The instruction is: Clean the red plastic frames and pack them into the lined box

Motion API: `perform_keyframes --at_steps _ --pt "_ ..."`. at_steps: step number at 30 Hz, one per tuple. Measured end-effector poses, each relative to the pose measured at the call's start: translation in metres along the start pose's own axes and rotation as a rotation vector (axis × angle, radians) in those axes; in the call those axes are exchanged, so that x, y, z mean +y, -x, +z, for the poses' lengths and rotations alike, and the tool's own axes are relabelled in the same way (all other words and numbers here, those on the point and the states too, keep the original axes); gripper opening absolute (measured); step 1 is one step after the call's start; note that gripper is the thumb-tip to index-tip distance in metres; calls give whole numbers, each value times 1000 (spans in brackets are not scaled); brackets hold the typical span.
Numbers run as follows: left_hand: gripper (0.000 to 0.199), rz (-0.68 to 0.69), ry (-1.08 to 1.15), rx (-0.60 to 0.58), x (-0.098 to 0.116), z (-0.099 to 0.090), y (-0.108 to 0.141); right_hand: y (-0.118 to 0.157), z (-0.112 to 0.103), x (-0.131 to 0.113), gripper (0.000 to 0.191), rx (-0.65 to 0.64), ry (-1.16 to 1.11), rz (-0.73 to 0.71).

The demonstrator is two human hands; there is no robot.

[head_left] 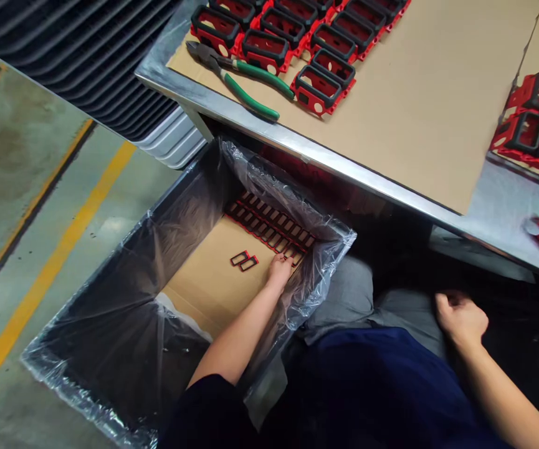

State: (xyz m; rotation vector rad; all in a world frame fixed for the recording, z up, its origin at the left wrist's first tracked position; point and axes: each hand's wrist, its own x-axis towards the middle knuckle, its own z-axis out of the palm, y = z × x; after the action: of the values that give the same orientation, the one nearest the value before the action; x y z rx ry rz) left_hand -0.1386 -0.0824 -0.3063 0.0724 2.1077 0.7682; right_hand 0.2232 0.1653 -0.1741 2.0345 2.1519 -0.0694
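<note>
My left hand (279, 270) reaches down into a plastic-lined bin (194, 237), its fingers on a red and black frame at the near right end of the packed rows (269, 226). Two loose frames (244, 260) lie on the cardboard sheet (217, 274) to the left of that hand. My right hand (463, 318) is over my lap, fingers curled; whether anything is in them is hidden.
Above the bin, a metal-edged table (391, 202) bears cardboard, rows of red and black frames (282, 26) and green-handled cutters (250, 87). More frames (531, 125) sit at the right. Stacked dark trays (77, 56) stand upper left.
</note>
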Motion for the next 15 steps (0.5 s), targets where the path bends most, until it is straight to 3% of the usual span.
perform_keyframes --at_steps 3,7,10,12,15 --pt "36 47 -130 103 -6 -26 12 4 -4 -5 25 1 -25 15" --pt "42 99 -292 277 -24 -90 22 7 -8 -10 23 -5 -53 28" --pt "46 118 -386 298 -35 -127 20 7 -9 -13 22 -30 -60 45" --pt "43 131 -436 272 -36 -134 18 8 -10 -15 22 -52 -75 46" --pt "39 147 -497 223 -31 -122 18 12 -16 -16 21 -92 -117 45"
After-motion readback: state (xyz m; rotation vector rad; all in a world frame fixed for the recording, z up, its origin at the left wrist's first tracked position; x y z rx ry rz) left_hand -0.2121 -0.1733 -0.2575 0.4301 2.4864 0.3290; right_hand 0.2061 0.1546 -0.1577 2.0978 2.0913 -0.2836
